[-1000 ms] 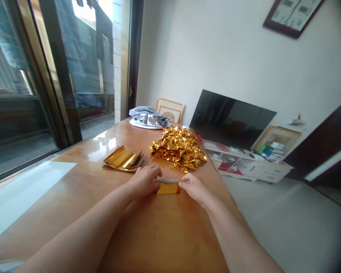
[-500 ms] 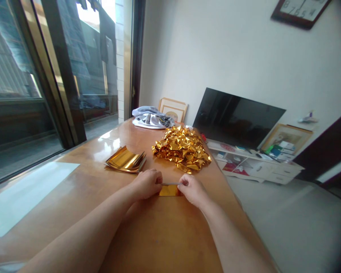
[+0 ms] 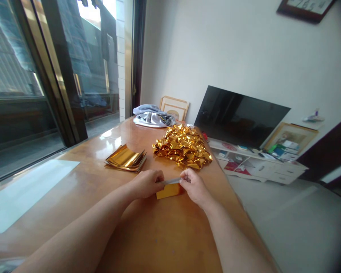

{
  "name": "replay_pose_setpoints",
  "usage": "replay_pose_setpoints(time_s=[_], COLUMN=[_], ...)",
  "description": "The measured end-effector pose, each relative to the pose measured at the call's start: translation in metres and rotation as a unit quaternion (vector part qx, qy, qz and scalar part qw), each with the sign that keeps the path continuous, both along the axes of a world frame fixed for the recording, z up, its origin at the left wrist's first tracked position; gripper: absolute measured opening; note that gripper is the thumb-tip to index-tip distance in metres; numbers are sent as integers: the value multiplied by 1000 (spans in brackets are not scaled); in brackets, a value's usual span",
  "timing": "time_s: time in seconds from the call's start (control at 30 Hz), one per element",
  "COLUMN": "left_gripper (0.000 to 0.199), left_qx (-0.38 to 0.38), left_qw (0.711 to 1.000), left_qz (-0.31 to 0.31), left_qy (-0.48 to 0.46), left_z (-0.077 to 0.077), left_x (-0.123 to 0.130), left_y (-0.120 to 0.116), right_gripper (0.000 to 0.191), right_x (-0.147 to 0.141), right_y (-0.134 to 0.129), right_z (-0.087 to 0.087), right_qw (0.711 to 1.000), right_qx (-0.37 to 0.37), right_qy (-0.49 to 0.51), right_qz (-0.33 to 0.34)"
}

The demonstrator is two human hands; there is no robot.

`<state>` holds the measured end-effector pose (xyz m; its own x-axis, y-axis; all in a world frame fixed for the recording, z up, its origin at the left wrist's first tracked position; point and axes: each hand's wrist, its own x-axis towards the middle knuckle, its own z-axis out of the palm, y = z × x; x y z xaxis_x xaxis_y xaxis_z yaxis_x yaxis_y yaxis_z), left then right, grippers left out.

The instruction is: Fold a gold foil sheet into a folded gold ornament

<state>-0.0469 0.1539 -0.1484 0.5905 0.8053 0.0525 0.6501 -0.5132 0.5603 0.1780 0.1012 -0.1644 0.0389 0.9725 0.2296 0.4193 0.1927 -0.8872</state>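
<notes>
Between my hands is a small gold foil sheet [image 3: 168,191] with a grey-white strip along its far edge. My left hand [image 3: 149,183] pinches the sheet's left end, and my right hand [image 3: 193,186] pinches its right end. The sheet is tilted, its right side farther from me. Beyond my left hand lies a stack of curled gold foil sheets [image 3: 125,158]. A heap of folded gold foil pieces [image 3: 184,146] stands beyond both hands, a little to the right.
The wooden table [image 3: 156,239] has a pale sheet [image 3: 31,191] at its left. Folded clothes [image 3: 152,116] and a picture frame [image 3: 174,107] are at the far end. A television [image 3: 240,117] and a white cabinet [image 3: 261,167] stand beyond the right edge.
The foil sheet has turned slightly, its right end now farther away than its left. More of the grey-white strip shows. Both hands still hold it, and the view has shifted a little.
</notes>
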Motion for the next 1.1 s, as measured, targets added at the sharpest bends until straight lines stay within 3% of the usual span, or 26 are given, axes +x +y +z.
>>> replay_pose_setpoints(time_s=[0.23, 0.4, 0.53, 0.63, 0.83, 1.1], left_gripper=[13, 15, 21, 26, 24, 17], left_qx=[-39, -88, -129, -137, -89, -44], left_qw=[999, 990, 978, 975, 990, 998], left_qz=[31, 88, 115, 130, 102, 42], left_qy=[-15, -62, -115, -115, -31, 20], left_z=[7, 1, 0, 2, 3, 4], left_x=[5, 7, 7, 6, 6, 2], left_y=[-3, -3, -6, -8, -7, -3], right_gripper=[16, 14, 21, 20, 15, 18], right_x=[6, -6, -24, -33, -36, -34], right_y=[0, -21, -38, -41, -38, -37], right_z=[-3, 17, 29, 29, 22, 19], right_qw=[994, 963, 931, 914, 897, 902], right_qx=[29, 114, 126, 120, 128, 111], right_qy=[-76, -246, -339, -382, -413, -400], right_qz=[-72, -13, 47, 56, 92, 115])
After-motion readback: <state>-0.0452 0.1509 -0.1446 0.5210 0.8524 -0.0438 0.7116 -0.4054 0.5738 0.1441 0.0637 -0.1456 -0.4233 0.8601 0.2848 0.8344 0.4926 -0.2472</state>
